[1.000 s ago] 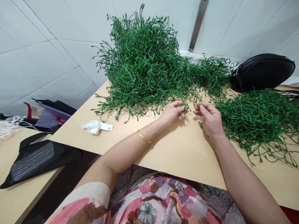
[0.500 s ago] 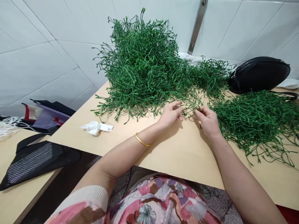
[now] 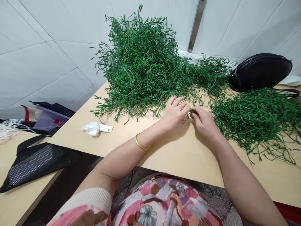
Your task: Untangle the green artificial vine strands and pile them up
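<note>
My left hand [image 3: 175,113], with a ring and a gold bangle, is closed with its fingers curled around thin green artificial stems [image 3: 187,115]; a few ends stick out below the fingers. Close beside it, my right hand [image 3: 204,121] pinches the same stems between thumb and fingers. The fingertips of both hands nearly meet just above the table, and part of what they hold is hidden. Behind them rises a large tangled heap of green stems [image 3: 143,66] with small bud tips. A second, lower pile of stems [image 3: 256,117] lies right of my right hand.
The light wooden table [image 3: 164,153] has a crumpled white tissue [image 3: 92,128] at its left. A black bag [image 3: 261,72] stands at the back right against the tiled wall [image 3: 70,22]. On a lower surface at the left lies a black mesh bag [image 3: 35,163].
My left hand has turned its back upward and curled its fingers, closing in on the stems. My right hand has shifted slightly left, so the hands are nearer each other.
</note>
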Motion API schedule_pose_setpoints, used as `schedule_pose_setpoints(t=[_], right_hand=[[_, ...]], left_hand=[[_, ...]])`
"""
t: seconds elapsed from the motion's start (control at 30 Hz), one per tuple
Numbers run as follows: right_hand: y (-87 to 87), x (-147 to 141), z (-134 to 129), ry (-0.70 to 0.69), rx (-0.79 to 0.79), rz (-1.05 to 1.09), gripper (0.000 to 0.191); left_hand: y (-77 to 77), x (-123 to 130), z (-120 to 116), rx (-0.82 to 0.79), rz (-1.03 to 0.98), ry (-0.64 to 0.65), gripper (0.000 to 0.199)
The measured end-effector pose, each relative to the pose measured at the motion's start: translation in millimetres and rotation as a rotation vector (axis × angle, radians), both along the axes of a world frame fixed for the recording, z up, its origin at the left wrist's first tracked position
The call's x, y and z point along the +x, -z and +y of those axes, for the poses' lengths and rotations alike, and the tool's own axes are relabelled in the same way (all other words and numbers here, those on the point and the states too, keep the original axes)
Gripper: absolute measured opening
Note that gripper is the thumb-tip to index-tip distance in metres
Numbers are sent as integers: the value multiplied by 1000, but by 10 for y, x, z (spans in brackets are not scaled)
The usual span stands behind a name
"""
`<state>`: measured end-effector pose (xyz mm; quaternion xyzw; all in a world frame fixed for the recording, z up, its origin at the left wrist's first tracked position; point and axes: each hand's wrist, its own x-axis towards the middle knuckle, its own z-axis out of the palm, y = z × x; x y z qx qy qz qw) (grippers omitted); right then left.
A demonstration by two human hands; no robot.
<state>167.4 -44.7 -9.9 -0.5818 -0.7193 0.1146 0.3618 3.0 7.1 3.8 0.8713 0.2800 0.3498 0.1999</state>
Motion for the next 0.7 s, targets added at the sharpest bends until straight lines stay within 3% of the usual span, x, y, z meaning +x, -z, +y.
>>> schedule_pose_setpoints(t=[0.1,0.2,0.43,0.5,0.57,0.7], right_hand=[[22,3,14,0,97,-49,18],[36,27,26,55,135,-32,19],[-7,66,7,127,119,88,21],[-18,84,5,110,104,131,19],[-25,108,6,65,84,148,15],[-44,156,6,-18,53,117,20]], left_hand=[[62,7,27,-56,42,0,12],[104,2,64,-209,-32,-2,14],[32,16,85,-966,-387,86,11],[13,9,83,-1097,-420,86,11],[6,-5,80,-1141,-412,96,9],[5,-23,70,-1082,-354,175,18]])
